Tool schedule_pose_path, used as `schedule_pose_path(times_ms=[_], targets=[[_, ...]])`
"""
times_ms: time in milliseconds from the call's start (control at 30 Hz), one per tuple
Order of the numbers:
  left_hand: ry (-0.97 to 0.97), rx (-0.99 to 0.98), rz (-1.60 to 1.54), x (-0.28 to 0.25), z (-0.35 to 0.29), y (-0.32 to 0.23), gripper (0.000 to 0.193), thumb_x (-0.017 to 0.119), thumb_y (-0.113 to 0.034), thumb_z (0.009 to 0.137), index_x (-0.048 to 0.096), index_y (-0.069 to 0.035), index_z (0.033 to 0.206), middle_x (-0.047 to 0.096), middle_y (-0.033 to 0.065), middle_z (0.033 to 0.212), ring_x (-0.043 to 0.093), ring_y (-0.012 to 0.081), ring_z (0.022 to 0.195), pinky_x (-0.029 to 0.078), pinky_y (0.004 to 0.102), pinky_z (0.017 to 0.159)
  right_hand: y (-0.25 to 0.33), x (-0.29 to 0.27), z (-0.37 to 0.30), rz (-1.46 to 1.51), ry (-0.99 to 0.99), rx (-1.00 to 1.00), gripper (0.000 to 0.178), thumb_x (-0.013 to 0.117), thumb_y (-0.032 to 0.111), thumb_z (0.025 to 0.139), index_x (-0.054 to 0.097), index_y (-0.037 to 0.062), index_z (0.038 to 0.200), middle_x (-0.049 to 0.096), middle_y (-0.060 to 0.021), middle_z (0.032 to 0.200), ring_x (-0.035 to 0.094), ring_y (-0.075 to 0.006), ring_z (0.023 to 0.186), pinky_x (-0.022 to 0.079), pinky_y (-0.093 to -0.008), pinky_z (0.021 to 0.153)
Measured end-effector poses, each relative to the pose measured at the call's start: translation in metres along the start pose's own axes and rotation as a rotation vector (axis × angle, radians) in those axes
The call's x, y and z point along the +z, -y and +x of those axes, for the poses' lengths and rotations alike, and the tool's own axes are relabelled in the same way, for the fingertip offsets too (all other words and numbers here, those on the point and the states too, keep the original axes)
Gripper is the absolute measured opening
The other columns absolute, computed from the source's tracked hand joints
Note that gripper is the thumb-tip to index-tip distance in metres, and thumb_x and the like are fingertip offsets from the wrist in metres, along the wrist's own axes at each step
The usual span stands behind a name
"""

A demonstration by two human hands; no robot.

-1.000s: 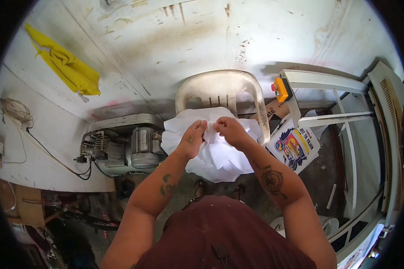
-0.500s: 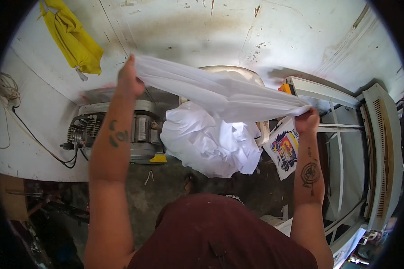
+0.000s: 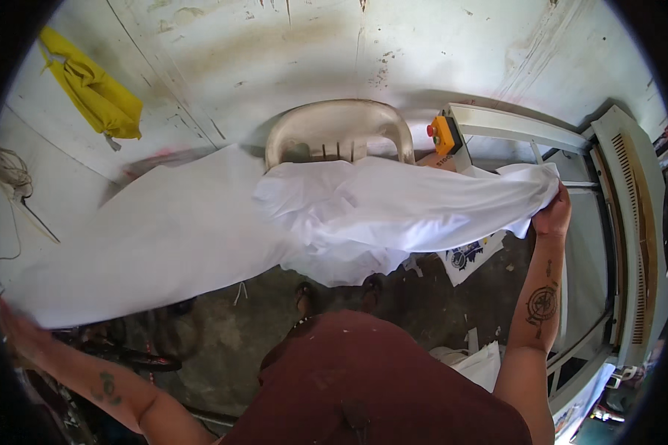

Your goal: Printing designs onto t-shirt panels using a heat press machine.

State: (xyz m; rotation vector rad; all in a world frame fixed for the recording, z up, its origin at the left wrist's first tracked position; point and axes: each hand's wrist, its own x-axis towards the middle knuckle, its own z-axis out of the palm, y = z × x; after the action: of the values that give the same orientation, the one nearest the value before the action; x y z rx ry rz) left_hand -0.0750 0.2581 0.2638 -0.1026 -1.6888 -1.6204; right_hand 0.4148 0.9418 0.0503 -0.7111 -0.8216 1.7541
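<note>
A long white cloth [image 3: 185, 230] stretches across in front of me, pulled wide between my two hands. At the far left, partly in the dark rim, my left hand [image 3: 21, 330] is closed on one end; motion blurs its fingers somewhat. My right hand [image 3: 553, 213] grips the other end, bunched, beside the metal frame on the right. In the middle the cloth gathers into loose folds, lying over the seat of a beige plastic chair [image 3: 402, 127]. Only the chair's back shows above it.
On the right stands a metal frame [image 3: 512, 124] with a yellow control box [image 3: 445, 136] bearing a red button. A printed white sheet [image 3: 471, 259] lies on the floor. Yellow cloth [image 3: 96, 89] hangs on the wall; a coil of cord [image 3: 11, 170] hangs left.
My left hand has swung out and down to the far left, drawing the cloth wide. The right hand has moved further right. Spread cloth now hides the machine at left.
</note>
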Motion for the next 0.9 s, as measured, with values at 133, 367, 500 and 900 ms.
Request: schedule_pose_path(times_ms=[133,367,500,900], targets=[[0.708,0.656,0.486,-0.003,-0.064,-0.061,0.048,0.047,-0.02,0.083,0.049,0.002,0.126,0.048,0.0141,0.131,0.04,0.0247,0.125,0.03,0.0375,0.104,-0.062,0.059,-0.055,-0.332,0.203,0.237,0.038,0.042,0.035,0.095,0.056,0.0027,0.109,0.061,-0.0069,0.1,0.058,-0.0174,0.096,0.046,-0.0324,0.084],[1.847,0.062,0.063,0.093,-0.284,0.006,0.072,0.074,-0.013,0.07,0.042,-0.006,0.134,0.039,0.0143,0.141,0.035,0.0256,0.132,0.027,0.0349,0.108,-0.182,0.203,-0.227,-0.72,1.344,0.368,0.017,0.049,0.021,0.09,0.049,0.0034,0.089,0.052,-0.0108,0.081,0.05,-0.0185,0.073,0.043,-0.0344,0.068],[2.271,-0.094,0.351,0.082,-0.299,0.048,0.037,0.068,-0.02,0.079,0.055,-0.005,0.11,0.062,0.0141,0.106,0.059,0.0257,0.101,0.046,0.0371,0.083,-0.196,0.21,-0.264,-0.906,1.474,0.439,0.022,0.055,0.024,0.089,0.052,0.0033,0.092,0.059,-0.0106,0.082,0.056,-0.0222,0.077,0.044,-0.0328,0.073],[1.796,-0.559,-0.108,0.018,-0.375,0.102,0.025,0.066,-0.017,0.08,0.059,-0.005,0.1,0.06,0.0086,0.098,0.058,0.0167,0.087,0.048,0.0325,0.075,-0.211,0.212,-0.279,-1.002,1.429,0.484,0.017,0.062,0.019,0.083,0.06,0.0045,0.092,0.058,-0.009,0.092,0.056,-0.0192,0.083,0.044,-0.0312,0.076]])
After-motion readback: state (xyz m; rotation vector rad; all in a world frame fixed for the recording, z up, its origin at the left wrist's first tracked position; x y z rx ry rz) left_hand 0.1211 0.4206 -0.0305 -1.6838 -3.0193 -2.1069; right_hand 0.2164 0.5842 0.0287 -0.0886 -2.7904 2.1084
